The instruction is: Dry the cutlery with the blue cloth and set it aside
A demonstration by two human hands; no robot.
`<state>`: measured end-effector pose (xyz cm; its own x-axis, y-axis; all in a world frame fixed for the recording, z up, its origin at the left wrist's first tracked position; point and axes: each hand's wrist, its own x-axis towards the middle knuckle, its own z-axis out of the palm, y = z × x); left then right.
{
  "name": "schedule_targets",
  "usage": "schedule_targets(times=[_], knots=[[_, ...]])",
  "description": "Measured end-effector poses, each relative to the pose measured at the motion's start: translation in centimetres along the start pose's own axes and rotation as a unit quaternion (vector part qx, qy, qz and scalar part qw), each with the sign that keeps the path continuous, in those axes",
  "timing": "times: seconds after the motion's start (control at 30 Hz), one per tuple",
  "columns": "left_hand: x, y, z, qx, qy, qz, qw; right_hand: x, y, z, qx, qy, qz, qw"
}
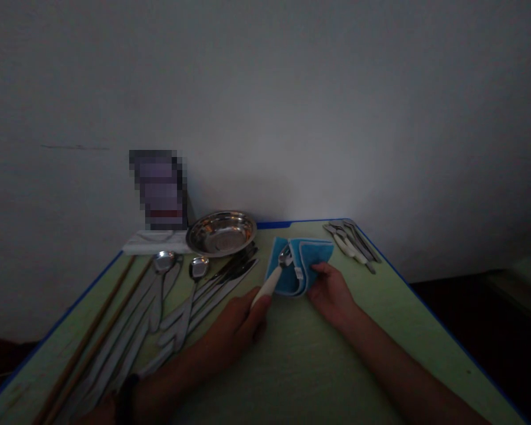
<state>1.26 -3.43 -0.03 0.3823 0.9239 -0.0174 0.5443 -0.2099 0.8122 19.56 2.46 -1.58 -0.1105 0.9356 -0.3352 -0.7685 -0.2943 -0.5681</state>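
Observation:
My left hand (243, 319) grips a piece of cutlery by its white handle (268, 287). Its shiny metal head (285, 256) points up and lies against a folded blue cloth (315, 255) with a pale edge; I cannot tell whether it is a fork or a spoon. On the right side of the cloth, my right hand (331, 292) pinches it between thumb and fingers. The cloth stands partly open around the metal head, just above the table.
Left on the green table (292, 366) lie long spoons (199, 267), several knives (230, 274) and wooden sticks (98, 319). A steel bowl (221, 235) stands at the back, near a blurred upright device (161, 189). More cutlery (351, 242) lies at the back right, before the wall.

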Motion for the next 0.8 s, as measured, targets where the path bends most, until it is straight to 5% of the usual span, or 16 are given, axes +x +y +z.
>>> schedule_targets(times=[0.33, 0.53, 0.8], knots=[[-0.1, 0.0, 0.3, 0.006, -0.033, 0.008, 0.999, -0.3, 0.5, 0.0, -0.023, -0.023, 0.043, 0.999], [0.1, -0.2, 0.1, -0.006, 0.006, -0.003, 1.0, 0.3, -0.3, -0.2, 0.026, 0.004, 0.017, 1.0], [0.0, 0.0, 0.1, -0.002, -0.003, 0.008, 1.0, 0.0, -0.5, -0.1, 0.063, -0.045, 0.045, 0.996]])
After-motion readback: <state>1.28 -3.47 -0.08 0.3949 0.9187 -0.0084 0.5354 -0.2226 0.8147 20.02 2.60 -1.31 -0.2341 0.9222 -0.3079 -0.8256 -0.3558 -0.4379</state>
